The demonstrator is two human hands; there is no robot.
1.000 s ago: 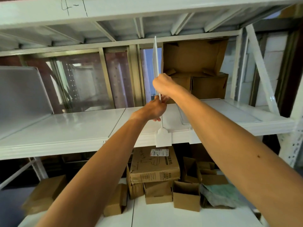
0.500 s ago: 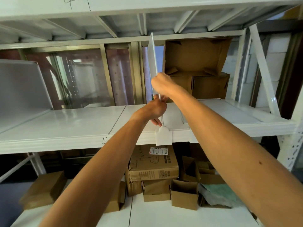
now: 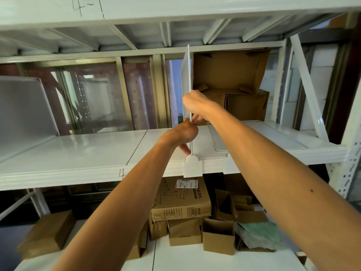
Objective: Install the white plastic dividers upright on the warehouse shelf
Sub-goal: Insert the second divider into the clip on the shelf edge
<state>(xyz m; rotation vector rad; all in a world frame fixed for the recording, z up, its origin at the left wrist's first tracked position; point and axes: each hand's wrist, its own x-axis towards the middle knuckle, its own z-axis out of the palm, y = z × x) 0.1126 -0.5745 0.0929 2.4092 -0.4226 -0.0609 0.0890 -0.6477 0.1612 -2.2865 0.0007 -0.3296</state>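
A thin white plastic divider [image 3: 187, 75] stands upright, edge-on, on the white metal shelf [image 3: 78, 151]. Its white foot tab [image 3: 192, 166] hangs over the shelf's front lip. My right hand [image 3: 195, 104] grips the divider's front edge at mid height. My left hand [image 3: 182, 133] pinches the same edge lower down, just above the tab. Another divider [image 3: 25, 110] stands at the far left of the shelf. A further white panel [image 3: 254, 137] lies flat on the shelf to the right.
Brown cardboard boxes [image 3: 234, 85] sit at the back right of the shelf. More boxes [image 3: 181, 202] are stacked on the lower shelf, beside a green cloth [image 3: 259, 235]. The upper shelf's underside [image 3: 175, 30] is close above the divider. A diagonal brace [image 3: 308, 85] crosses at right.
The divider's top has tilted slightly left and its foot tab now sits against the shelf's front lip. Both hands keep their grip.
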